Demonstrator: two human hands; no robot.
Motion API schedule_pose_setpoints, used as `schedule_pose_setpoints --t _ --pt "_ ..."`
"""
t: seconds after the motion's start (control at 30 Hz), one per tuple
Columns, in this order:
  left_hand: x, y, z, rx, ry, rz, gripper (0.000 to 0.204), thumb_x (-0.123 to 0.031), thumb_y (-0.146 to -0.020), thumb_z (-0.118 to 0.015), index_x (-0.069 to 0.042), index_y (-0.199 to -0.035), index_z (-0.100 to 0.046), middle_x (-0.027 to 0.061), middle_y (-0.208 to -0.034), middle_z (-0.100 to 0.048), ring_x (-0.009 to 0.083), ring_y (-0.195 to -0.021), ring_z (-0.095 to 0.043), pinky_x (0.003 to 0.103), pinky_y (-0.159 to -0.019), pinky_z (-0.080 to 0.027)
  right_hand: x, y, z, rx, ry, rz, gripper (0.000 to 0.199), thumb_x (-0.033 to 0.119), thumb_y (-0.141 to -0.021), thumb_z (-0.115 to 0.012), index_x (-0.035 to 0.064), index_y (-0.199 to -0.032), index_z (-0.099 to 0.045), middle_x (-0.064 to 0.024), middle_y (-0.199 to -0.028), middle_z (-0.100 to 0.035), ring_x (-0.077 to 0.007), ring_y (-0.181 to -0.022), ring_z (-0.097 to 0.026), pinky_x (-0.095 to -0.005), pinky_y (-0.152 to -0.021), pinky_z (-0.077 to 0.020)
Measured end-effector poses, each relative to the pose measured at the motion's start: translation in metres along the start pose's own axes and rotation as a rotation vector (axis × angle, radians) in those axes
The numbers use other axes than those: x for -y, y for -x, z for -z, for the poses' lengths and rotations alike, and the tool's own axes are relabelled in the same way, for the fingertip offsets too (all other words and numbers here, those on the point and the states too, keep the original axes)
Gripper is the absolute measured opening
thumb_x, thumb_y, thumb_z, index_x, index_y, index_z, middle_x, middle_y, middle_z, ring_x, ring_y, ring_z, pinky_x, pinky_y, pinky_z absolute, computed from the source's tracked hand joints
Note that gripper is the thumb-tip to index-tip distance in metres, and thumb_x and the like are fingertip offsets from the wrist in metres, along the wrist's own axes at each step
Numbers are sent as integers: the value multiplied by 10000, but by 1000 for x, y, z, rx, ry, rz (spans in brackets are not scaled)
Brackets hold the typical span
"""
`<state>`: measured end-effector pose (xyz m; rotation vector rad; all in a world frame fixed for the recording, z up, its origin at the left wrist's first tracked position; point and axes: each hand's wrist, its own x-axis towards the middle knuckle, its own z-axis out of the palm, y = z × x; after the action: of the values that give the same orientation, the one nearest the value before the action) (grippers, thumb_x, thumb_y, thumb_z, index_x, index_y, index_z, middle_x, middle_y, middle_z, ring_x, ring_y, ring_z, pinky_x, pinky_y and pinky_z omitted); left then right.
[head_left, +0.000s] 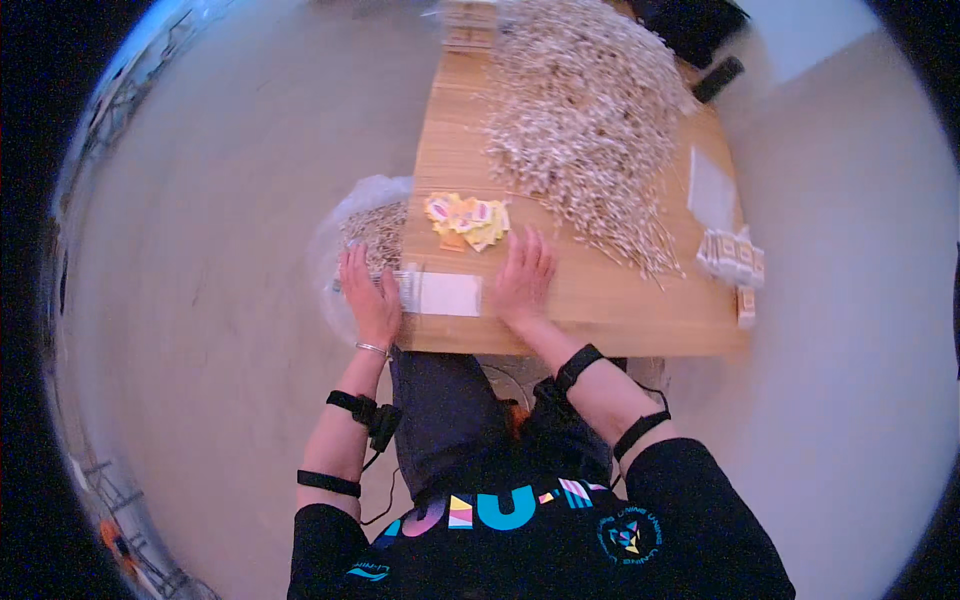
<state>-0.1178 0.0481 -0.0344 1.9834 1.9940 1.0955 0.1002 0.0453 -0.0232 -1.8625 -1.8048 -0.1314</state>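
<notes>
A small white packet (442, 294) lies flat at the near edge of the wooden table (600, 300), just near of the yellow cards (468, 220). It is flanked by both hands: the left hand (370, 295) is laid open on its left end, the right hand (522, 278) spread flat, pinching nothing. The packet is probably best steadied with even pressure so the thin sticks (590, 120) stay aligned.

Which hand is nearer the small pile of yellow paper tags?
Right. The right hand lies flat just below and right of the yellow tags; the left hand sits farther away, down-left at the table edge.
</notes>
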Motion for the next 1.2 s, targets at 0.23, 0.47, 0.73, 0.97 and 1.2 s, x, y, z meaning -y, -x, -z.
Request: schedule_pose_setpoints --t 0.23,0.47,0.73,0.97,1.2 --pt "-87 30 -31 399 305 -320 500 8 -770 -545 -8 -1253 -417 204 -1292 -416 375 -1246 -346 438 -1051 -277 -51 16 9 75 -142 -11 158 110 -732 -556 86 -883 -593 -69 -926 -521 -282 -907 -493 -411 -811 -402" --pt "-138 41 -64 332 287 -397 413 -17 -839 -426 6 -1251 -423 214 -1286 -420 380 -1239 -350 432 -1049 -276 -55 29 12 53 -255 147 202 114 -738 -520 103 -930 -583 -82 -926 -510 -276 -924 -488 -399 -810 -414" --pt "-329 25 28 1554 1286 -549 480 -220 -887 -482 10 -1301 -409 135 -1259 -504 253 -1228 -407 369 -1060 -235 -59 32 22 218 -169 106 275 131 -691 -554 69 -958 -531 -97 -1036 -454 -267 -1014 -423 -366 -861 -388" --pt "-273 -25 -16 1152 1027 -188 390 -163 -898 -521 -3 -1250 -466 104 -1042 -625 181 -1006 -574 307 -915 -420 -51 27 25 91 -679 -209 362 65 -728 -519 28 -1087 -513 -156 -1185 -470 -254 -1137 -439 -353 -967 -355" --pt "-134 12 -70 518 200 -485 377 -121 -811 -595 -18 -1165 -511 174 -1158 -543 334 -1132 -475 422 -1009 -332 -81 24 19 -31 29 -239 379 211 -772 -544 104 -1134 -503 -120 -1200 -470 -310 -1061 -444 -487 -916 -335"
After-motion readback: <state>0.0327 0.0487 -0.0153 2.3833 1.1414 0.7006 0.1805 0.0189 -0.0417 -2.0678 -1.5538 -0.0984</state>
